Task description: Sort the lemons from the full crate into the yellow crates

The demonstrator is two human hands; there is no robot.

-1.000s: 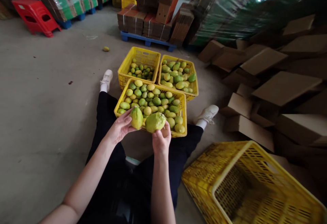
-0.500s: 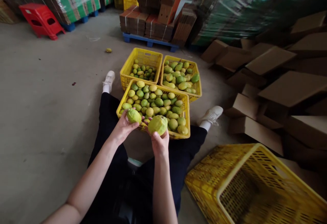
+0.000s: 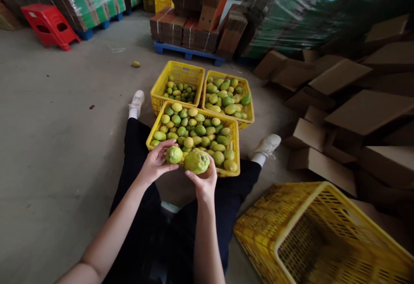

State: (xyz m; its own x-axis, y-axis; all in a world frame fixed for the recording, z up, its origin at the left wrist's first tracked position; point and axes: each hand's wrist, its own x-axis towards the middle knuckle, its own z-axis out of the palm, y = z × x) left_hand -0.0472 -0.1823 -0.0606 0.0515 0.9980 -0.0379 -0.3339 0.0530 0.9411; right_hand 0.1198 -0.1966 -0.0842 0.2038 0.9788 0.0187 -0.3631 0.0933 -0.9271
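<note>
My left hand [image 3: 159, 163] is closed around a small yellow-green lemon [image 3: 174, 155], its fingers behind and its thumb below. Beside it, my right hand [image 3: 205, 180] grips a larger, bumpy lemon [image 3: 196, 162] whose blunt tip faces right. Both fruits are held over the near rim of a yellow crate [image 3: 237, 146] full of green and yellow lemons [image 3: 200, 130]. Behind that crate stand two more: the left crate [image 3: 155, 98] holds smaller lemons [image 3: 181, 92] low inside, and the right crate [image 3: 251, 113] holds larger, longer fruit [image 3: 228, 101].
A larger yellow crate [image 3: 268, 228] lies tipped on its side at right. Open cardboard boxes [image 3: 371, 109] are heaped beyond it. A single fruit [image 3: 136, 64] lies on the floor, with a red stool [image 3: 50, 25] farther left. Flattened cartons [image 3: 168, 27] sit on a blue pallet [image 3: 187, 54].
Both lemons have been turned in my hands; the larger one now lies more sideways, tip to the right. My left hand has shifted slightly right and down with its lemon.
</note>
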